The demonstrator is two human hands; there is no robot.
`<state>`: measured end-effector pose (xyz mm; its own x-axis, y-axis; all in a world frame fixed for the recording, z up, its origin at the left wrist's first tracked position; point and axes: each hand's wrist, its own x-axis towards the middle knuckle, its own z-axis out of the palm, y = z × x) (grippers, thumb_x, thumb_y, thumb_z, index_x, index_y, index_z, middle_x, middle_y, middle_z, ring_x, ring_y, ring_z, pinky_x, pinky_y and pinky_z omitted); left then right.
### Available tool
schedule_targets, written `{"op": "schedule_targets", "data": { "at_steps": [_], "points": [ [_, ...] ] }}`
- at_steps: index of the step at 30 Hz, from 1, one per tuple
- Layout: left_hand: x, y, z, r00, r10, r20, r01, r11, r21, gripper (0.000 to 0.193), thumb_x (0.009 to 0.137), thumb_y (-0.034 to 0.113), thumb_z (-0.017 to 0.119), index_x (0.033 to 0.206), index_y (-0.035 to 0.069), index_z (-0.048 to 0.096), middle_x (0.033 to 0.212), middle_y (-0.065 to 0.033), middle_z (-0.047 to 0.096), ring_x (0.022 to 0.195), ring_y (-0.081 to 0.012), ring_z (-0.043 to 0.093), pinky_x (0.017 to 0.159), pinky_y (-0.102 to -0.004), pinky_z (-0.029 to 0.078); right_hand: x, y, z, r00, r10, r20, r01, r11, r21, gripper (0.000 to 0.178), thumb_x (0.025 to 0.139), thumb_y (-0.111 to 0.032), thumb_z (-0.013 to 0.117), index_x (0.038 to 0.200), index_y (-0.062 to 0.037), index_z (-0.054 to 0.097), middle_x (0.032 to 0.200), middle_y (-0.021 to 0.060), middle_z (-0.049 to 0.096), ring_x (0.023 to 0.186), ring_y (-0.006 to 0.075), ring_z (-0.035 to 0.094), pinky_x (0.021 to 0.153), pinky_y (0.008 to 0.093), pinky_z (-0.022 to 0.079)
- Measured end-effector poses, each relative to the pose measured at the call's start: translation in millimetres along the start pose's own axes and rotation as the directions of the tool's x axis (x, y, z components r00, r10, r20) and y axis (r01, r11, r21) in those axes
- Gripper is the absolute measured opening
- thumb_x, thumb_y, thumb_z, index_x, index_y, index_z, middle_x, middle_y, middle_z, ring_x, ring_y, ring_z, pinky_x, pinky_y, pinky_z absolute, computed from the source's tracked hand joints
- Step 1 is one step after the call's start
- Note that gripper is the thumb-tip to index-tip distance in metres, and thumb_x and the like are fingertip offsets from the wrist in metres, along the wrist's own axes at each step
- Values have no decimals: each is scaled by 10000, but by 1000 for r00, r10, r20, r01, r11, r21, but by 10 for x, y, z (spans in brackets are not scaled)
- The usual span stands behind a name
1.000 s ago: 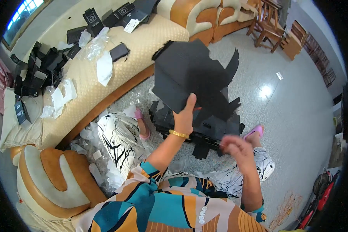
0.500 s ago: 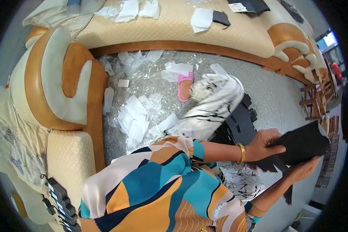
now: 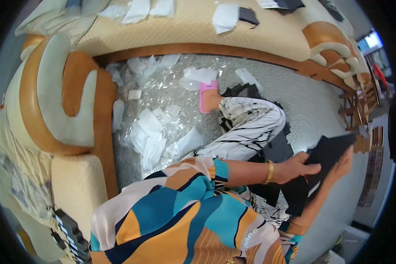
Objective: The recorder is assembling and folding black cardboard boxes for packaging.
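L hand (image 3: pixel 289 170) pinches black card (image 3: pixel 326 152), prob. steadying it w/ R hand (image 3: pixel 341 166) behind, whose grip's too hidden to tell.

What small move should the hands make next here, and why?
Perhaps gather the low-hanging part of the black card up toward the rest. The left hand has its thumb over the card and the right hand lies along the far side, so the upper part seems supported, while the lower part hangs below the left hand.
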<state>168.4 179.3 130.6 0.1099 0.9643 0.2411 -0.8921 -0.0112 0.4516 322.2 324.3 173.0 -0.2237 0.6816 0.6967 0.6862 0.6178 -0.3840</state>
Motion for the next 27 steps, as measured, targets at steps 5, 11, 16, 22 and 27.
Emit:
{"op": "schedule_targets", "data": {
  "at_steps": [5,11,16,22,27],
  "points": [
    [163,330,-218,985,-86,-153,148,877,457,374,777,268,635,1025,6,539,940,-33,557,833,-97,503,737,-266,424,18,-194,-58,975,200,-94,-215,955,-202,366,903,-309,451,1037,2,590,913,157,625,796,212,596,716,316,447],
    [346,636,-65,984,130,-120,-33,801,598,350,830,160,588,1118,-26,522,1022,-24,573,905,-85,513,803,-223,407,-72,-566,-228,984,118,-130,-147,959,-241,323,873,-291,490,675,-36,482,579,194,499,498,369,480,460,417,357],
    [307,529,-240,928,284,-240,-53,740,670,238,843,178,539,660,28,512,657,66,447,627,-30,368,544,-210,308,-304,-680,-290,971,233,50,-239,955,178,375,881,-305,450,681,13,455,598,231,464,540,411,433,481,416,349],
    [256,434,-107,955,175,-241,-33,867,497,160,853,154,547,770,21,578,740,30,549,700,-69,497,638,-201,387,-577,-642,-330,908,234,348,-397,746,535,515,913,-447,353,745,29,457,610,138,422,636,168,413,619,340,373],
    [144,416,-153,955,235,-181,-157,918,365,381,860,98,511,1219,25,405,1143,-73,506,993,-151,513,853,-256,425,-426,-575,-416,958,285,43,-275,861,427,424,913,-340,404,685,17,429,560,136,359,529,173,355,506,339,336]
  ]
}}
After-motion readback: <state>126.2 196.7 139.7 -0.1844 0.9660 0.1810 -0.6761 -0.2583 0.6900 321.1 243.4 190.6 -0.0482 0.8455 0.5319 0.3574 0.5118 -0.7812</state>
